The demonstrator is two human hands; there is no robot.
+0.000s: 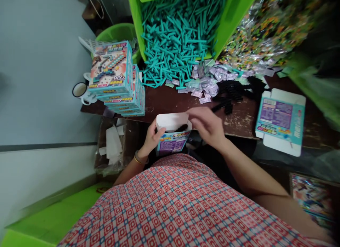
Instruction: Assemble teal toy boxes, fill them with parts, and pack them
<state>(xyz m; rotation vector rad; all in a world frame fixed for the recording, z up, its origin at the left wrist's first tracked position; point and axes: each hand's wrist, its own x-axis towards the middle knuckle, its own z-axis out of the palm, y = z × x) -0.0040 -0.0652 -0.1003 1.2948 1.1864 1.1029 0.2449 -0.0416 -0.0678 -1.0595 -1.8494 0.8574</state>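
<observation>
My left hand (153,137) is closed around the left side of an upright small carton (171,146), thumb over its front edge. The carton is teal and purple with its white top flap (172,121) raised. Inside its mouth sits a black knobbly piece (181,128); the rest of the contents is hidden. At the carton's right side, my right hand (208,126) has bent fingers by the side flap, thumb apart, with nothing visible in them. Beyond it on the table lies a pile of black building-block pieces (230,91).
Filled cartons (111,68) are stacked at left beside an enamel mug (79,89). A green bin (136,27) spills teal sticks (175,45) near small sachets (209,79). An open flat carton (281,118) overhangs the table edge at right. Bags of coloured pieces (265,38) lie behind.
</observation>
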